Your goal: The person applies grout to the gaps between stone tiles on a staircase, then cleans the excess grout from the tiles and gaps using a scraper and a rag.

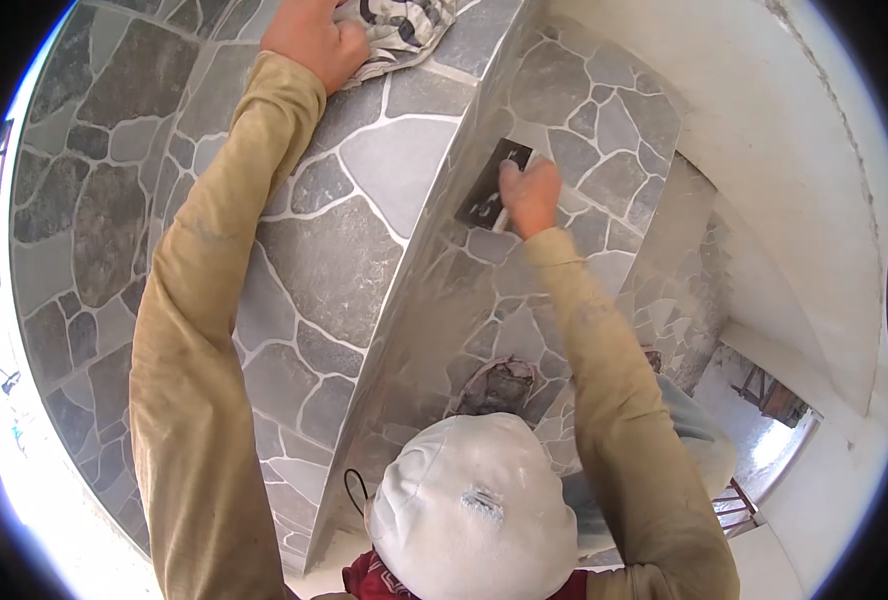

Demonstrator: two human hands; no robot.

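Observation:
My left hand (316,40) is at the top left, its fingers closed on a black-and-white patterned cloth (399,35) that lies on the upper stone-patterned surface (329,260). Right of the step's edge, my right hand (531,192) grips a dark flat trowel (492,190) by its pale handle. The blade is tilted beside the riser, over the lower stone-patterned step (604,130); whether it touches is unclear. My fingertips on the cloth are partly cut off by the frame's top.
A long raised edge (394,290) divides the upper surface from the lower step. A shoe (499,385) stands below, beyond a white cap (474,510). More patterned steps descend at the right, beside a pale curved wall (794,130). A bright opening lies lower right.

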